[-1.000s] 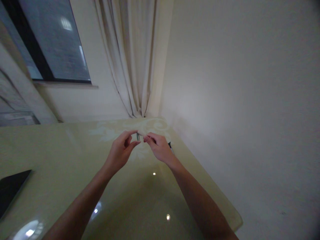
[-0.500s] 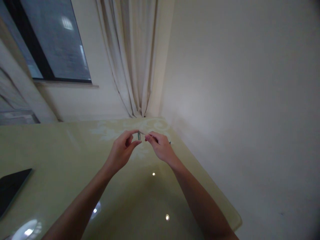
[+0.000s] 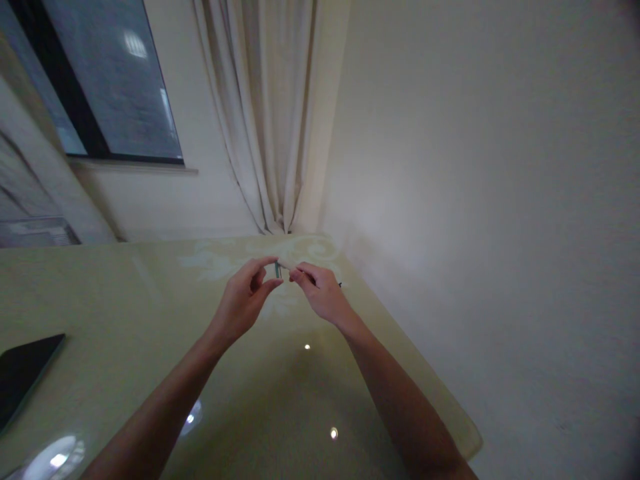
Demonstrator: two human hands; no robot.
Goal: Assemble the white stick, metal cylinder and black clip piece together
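Note:
Over the far right part of the table, my two hands meet around a small object with a narrow green strip [image 3: 277, 270] and a pale, stick-like part [image 3: 287, 264]. Its exact kind is too small to make out. My left hand [image 3: 243, 297] has the upright green strip pinched between the tips of its index finger and thumb. The pale part slants from the top of that strip into the fingers of my right hand [image 3: 323, 292], which are closed on it. Those fingers hide its right end.
A glossy pale green table [image 3: 125, 300] carries a dark flat panel [image 3: 27, 367] at left. Just beyond my right hand is a tiny black thing [image 3: 341, 285]. A wall [image 3: 475, 200] runs along the table's right side; a curtain [image 3: 275, 120] and window [image 3: 115, 80] are behind.

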